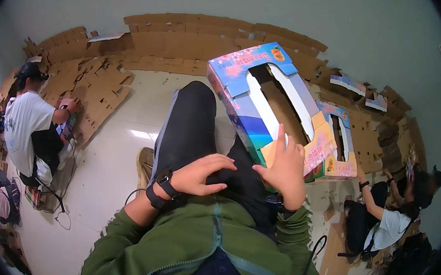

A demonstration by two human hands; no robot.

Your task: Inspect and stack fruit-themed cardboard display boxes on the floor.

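Observation:
A colourful cardboard box point(302, 103) with a long cut-out in its top stands tilted in front of my right knee. White flaps line the opening, and brown cardboard shows inside. My right hand point(286, 166) lies against the box's orange near end, index finger stretched up along it and thumb spread. Over my lap, my left hand point(203, 173) hovers or rests with fingers apart, holding nothing; a dark watch point(166, 183) is on that wrist. A similar second box point(344, 164) sits just right of the first, partly hidden by it.
Flattened brown cardboard point(170, 49) lines the far wall and parts of the floor. At the left, a person in a white shirt point(28, 123) handles a box. Another person point(383, 230) sits at the right, reaching toward the second box. A black cable point(311, 260) hangs by my right side.

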